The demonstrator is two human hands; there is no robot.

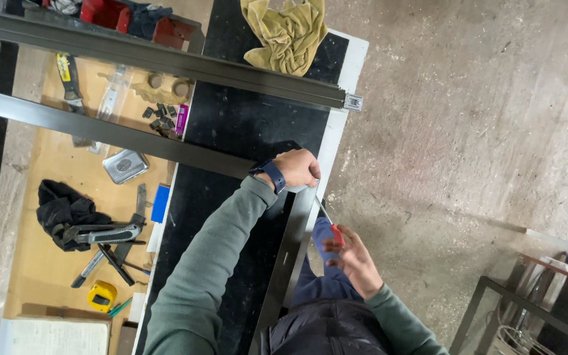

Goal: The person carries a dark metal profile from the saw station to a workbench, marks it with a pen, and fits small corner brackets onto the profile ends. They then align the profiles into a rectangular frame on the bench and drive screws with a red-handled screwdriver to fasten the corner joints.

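My left hand (295, 168), with a dark watch on its wrist, grips the corner where two dark metal frame bars (288, 250) meet at the table's right edge. My right hand (353, 260) holds a red-handled screwdriver (331, 227) just below it. The screwdriver's shaft points up toward the corner joint under my left hand. A second long dark metal bar (165, 62) lies across the table farther away, with a small bracket (353, 102) at its right end.
A black mat (231, 125) covers the table, with a yellow-green cloth (287, 33) at its far end. The wooden bench (54, 263) on the left holds pliers, a yellow tape measure (102, 295), a black rag and small parts. Concrete floor lies right; a metal rack (527, 309) stands at the lower right.
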